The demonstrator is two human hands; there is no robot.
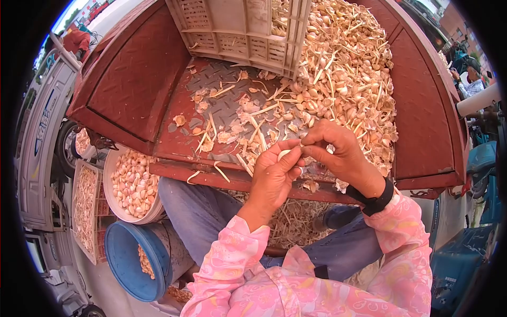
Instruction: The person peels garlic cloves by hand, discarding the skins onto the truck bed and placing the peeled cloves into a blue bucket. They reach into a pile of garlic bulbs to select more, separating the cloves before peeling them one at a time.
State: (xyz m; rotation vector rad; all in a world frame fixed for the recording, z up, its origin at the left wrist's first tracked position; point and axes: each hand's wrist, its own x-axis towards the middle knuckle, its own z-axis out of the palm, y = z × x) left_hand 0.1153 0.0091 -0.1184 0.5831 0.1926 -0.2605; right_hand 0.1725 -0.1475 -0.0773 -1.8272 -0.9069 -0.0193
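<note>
One red metal bed point(428, 116): 10 to 2 o'clock
Garlic heap point(364, 84): on it, 1 o'clock
Plastic crate point(232, 39): tilted, 12 o'clock
Blue bucket point(119, 253): 8 o'clock
Right hand point(340, 153): fingertips meeting the other's, pale piece point(330, 149) in its curl
Left hand point(272, 177): pinching garlic clove point(284, 154), centre
</note>
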